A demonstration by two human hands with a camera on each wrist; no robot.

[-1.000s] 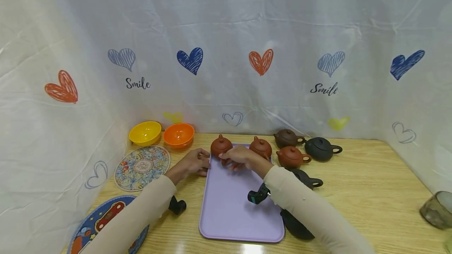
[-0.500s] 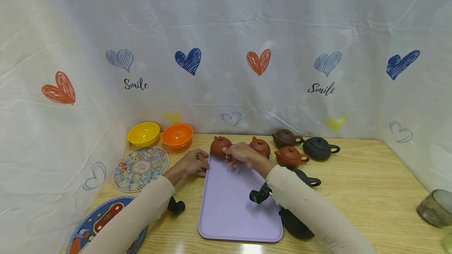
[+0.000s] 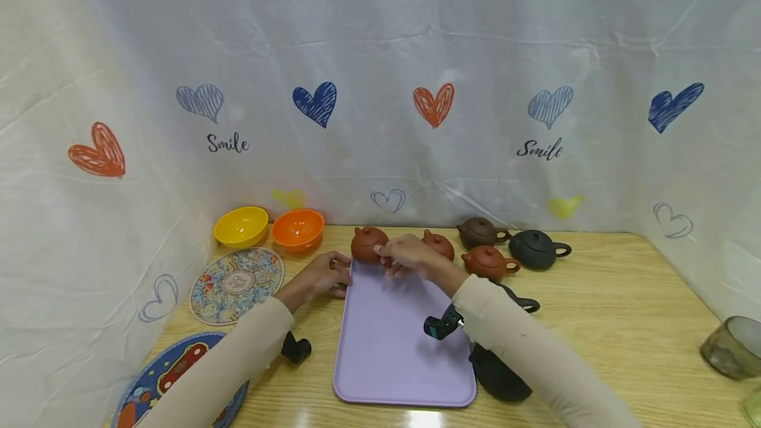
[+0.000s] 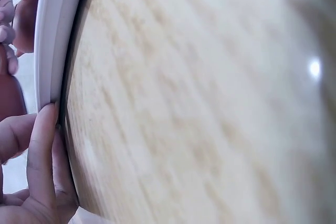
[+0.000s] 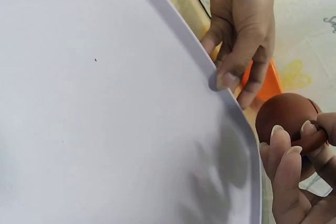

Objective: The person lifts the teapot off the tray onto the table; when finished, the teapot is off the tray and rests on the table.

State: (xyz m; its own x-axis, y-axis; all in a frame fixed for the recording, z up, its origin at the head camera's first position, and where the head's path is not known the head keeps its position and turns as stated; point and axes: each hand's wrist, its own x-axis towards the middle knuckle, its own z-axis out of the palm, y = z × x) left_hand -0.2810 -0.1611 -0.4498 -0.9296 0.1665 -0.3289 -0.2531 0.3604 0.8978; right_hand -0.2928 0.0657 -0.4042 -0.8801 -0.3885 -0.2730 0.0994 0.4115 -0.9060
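In the head view, a reddish-brown clay teapot (image 3: 367, 245) is at the far left corner of a lilac tray (image 3: 404, 355). My right hand (image 3: 410, 256) pinches its handle (image 5: 313, 141) between thumb and fingers, as the right wrist view shows. Its spout points to the back left. With thumb on the inner side and fingers outside, my left hand (image 3: 324, 275) grips the tray's left rim (image 4: 52, 45). Just behind my right hand stands a second reddish-brown teapot (image 3: 440, 244), partly hidden by that hand.
Several more teapots, including a black one (image 3: 537, 249) and a red-brown one (image 3: 490, 262), stand right of the tray. Yellow (image 3: 241, 227) and orange bowls (image 3: 298, 229) sit back left, near a patterned round mat (image 3: 238, 285) and a blue mat (image 3: 139, 392). A glass cup (image 3: 732, 349) stands far right.
My right hand has turned the teapot, so its handle swings from the near side toward the right and its spout leftward. The left hand stays on the tray's rim.
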